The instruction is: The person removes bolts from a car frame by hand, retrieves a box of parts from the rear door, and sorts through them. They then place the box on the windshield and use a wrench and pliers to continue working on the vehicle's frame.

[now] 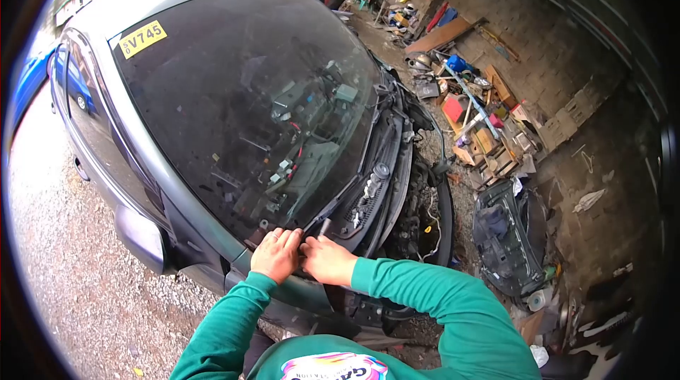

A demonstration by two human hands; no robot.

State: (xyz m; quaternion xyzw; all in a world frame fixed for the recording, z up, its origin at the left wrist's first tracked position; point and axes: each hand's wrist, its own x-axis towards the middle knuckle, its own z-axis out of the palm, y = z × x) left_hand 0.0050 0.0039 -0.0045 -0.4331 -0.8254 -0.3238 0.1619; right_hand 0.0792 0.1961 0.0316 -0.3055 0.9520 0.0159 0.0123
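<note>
My left hand [275, 257] lies at the lower corner of a car's windshield [248, 97], its fingers pressed together and bent over the dark edge strip. Right beside it, my right hand [329, 261] has its fingers curled at the same edge, close to the left fingertips. Just above the right knuckles a short grey cylindrical piece [325, 227] sticks up. What the fingers grip is hidden beneath them. The black cowl panel [375, 203] runs along the foot of the glass, with a wiper arm [340, 199] and loose whitish parts [370, 187] on it.
The car's front is stripped, leaving the engine bay [428, 217] exposed. A side mirror [142, 238] juts out at left. Inside the glass, loose wiring and modules [297, 160] show. A black plastic part [510, 238] and scrap piles [489, 118] lie at right.
</note>
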